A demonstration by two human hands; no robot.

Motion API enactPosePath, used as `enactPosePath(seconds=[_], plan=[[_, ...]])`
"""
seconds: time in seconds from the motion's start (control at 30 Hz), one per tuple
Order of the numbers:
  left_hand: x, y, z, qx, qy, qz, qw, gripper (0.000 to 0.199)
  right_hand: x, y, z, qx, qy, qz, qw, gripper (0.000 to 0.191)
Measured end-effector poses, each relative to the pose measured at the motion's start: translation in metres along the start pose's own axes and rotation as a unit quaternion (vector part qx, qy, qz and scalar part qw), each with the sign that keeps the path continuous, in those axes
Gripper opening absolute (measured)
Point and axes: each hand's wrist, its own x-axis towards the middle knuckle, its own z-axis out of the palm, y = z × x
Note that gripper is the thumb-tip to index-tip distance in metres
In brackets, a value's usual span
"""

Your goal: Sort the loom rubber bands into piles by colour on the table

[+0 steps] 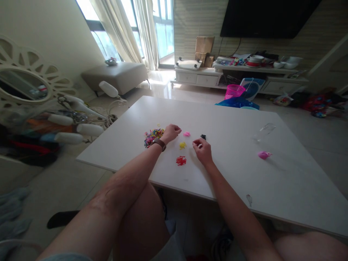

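Observation:
On the white table [225,127] lies a heap of small mixed-colour pieces [153,137], perhaps little rubber bands or clips. My left hand [170,132] reaches over the heap's right edge, its fingers pinched together beside a small pink pile [186,134]. Between the two hands is a small yellow pile [182,145]. Closer to me sits a pile of red strips [181,161]. My right hand [202,149] hovers by a small black pile [203,136], thumb and fingers curled together. Whatever either hand may hold is too small to make out.
Toward the table's right are a clear plastic container [267,128], a pink object [264,155] and a small clear item [249,200] near the front edge. A lamp with white shades [108,88] stands left of the table. Beyond the far edge is a pink basket [234,91].

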Motion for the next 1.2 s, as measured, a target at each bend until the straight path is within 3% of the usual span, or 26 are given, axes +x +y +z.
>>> enactPosePath(seconds=[0.2, 0.3, 0.5, 0.9, 1.2], plan=[[-0.003, -0.029, -0.047, 0.084, 0.102, -0.076, 0.988, 0.019, 0.0, -0.001, -0.001, -0.001, 0.001, 0.003, 1.0, 0.014], [-0.009, -0.052, -0.059, 0.116, 0.094, -0.113, 0.982, 0.019, 0.0, 0.0, 0.0, -0.002, 0.001, 0.005, 1.0, 0.014], [-0.015, -0.074, -0.06, 0.155, 0.064, -0.117, 0.979, 0.022, 0.001, 0.005, 0.001, -0.004, -0.001, -0.001, 1.0, 0.014], [-0.011, -0.067, -0.051, 0.193, 0.093, -0.126, 0.969, 0.015, 0.0, 0.005, 0.002, -0.001, 0.0, 0.007, 1.0, 0.014], [-0.011, -0.062, -0.064, 0.112, 0.11, -0.121, 0.98, 0.015, 0.001, 0.001, 0.001, 0.006, 0.006, 0.001, 1.0, 0.013]])
